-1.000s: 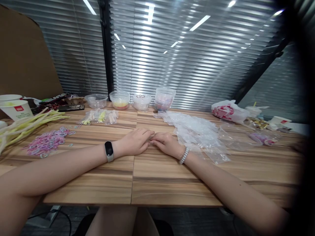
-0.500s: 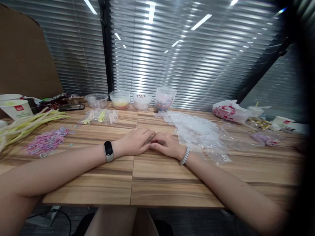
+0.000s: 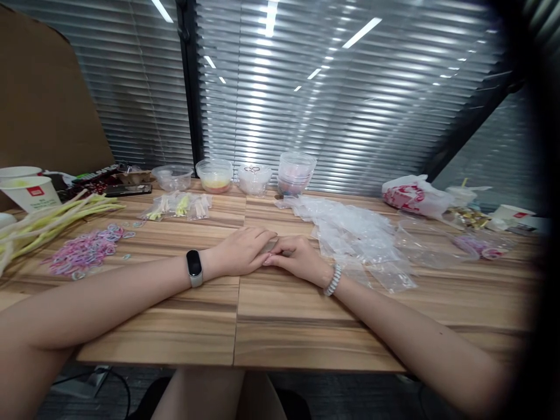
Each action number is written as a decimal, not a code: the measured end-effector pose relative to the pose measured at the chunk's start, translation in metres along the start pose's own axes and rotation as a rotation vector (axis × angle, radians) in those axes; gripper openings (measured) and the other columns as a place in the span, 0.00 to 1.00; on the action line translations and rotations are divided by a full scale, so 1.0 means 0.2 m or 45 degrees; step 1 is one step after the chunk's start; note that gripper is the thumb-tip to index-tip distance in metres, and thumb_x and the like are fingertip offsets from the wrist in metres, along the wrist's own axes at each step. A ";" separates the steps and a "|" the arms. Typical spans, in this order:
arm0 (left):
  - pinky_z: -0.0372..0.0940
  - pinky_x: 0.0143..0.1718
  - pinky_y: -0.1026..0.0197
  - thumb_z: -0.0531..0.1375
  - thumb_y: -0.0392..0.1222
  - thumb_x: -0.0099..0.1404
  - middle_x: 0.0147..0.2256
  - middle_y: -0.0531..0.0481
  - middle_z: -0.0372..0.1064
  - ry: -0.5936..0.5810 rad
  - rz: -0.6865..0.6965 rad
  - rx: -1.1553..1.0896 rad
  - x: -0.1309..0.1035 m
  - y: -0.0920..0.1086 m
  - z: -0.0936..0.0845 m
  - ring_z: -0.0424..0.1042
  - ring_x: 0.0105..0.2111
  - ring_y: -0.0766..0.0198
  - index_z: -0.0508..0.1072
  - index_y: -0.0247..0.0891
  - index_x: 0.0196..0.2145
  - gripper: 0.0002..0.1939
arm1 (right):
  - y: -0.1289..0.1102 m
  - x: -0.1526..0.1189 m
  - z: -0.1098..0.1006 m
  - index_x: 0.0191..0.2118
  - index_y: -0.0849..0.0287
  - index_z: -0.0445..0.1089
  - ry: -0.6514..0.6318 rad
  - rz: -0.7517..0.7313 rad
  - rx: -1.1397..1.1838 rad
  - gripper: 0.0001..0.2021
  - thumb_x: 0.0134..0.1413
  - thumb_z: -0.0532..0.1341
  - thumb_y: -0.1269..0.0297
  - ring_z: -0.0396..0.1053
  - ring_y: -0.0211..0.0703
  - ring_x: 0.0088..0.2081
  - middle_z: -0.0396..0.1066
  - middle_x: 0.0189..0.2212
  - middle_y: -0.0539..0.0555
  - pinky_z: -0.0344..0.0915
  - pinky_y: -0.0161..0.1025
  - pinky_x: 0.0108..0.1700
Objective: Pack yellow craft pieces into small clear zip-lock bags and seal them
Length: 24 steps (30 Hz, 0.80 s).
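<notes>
My left hand [image 3: 242, 251] lies on the wooden table [image 3: 280, 335], palm down with its fingers stretched toward the right. My right hand [image 3: 295, 256] rests against it, fingers bent and the thumb drawn in to the fingertips. Both sets of fingertips touch near the seam in the tabletop, and no object shows between them. A fitness band [image 3: 193, 268] is on my left wrist, and a coiled bracelet [image 3: 333, 280] circles the right one. Just right of my right hand spreads a pile of clear plastic bags [image 3: 359, 233].
At the left lie pastel rubber rings [image 3: 87, 251] and yellowish strands [image 3: 56, 221]. Small filled bags [image 3: 179, 206] sit beyond my left hand. Along the back stand clear tubs [image 3: 214, 175], one holding scissors [image 3: 252, 169]. A white-and-pink bag [image 3: 411, 195] is at the right.
My right thumb and fingers have drawn closer together beside my left hand. The left hand stays put, and the view has shifted slightly.
</notes>
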<state>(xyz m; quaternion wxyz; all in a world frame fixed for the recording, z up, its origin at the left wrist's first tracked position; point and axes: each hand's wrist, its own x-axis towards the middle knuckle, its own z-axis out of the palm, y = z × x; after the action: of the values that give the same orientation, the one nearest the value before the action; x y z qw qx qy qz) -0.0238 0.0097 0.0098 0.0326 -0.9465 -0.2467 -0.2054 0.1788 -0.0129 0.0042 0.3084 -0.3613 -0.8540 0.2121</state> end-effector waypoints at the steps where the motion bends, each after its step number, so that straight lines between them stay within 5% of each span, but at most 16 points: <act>1: 0.59 0.45 0.55 0.53 0.47 0.69 0.47 0.45 0.66 -0.004 0.001 -0.003 0.00 0.00 0.00 0.65 0.43 0.57 0.63 0.36 0.52 0.17 | 0.00 0.00 0.00 0.33 0.58 0.77 0.015 0.015 -0.007 0.12 0.55 0.63 0.54 0.69 0.36 0.32 0.74 0.31 0.50 0.62 0.34 0.37; 24: 0.59 0.47 0.55 0.52 0.45 0.70 0.46 0.44 0.67 -0.012 -0.028 -0.078 0.00 0.01 0.00 0.66 0.44 0.57 0.65 0.35 0.48 0.14 | 0.03 0.00 0.03 0.25 0.62 0.73 0.152 0.173 0.101 0.15 0.46 0.69 0.53 0.64 0.34 0.27 0.70 0.24 0.51 0.59 0.33 0.30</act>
<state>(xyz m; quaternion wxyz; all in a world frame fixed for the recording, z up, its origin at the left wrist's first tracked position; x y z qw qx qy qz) -0.0236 0.0083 0.0099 0.0001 -0.9452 -0.2510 -0.2089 0.1784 -0.0102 -0.0033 0.3579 -0.4178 -0.7985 0.2444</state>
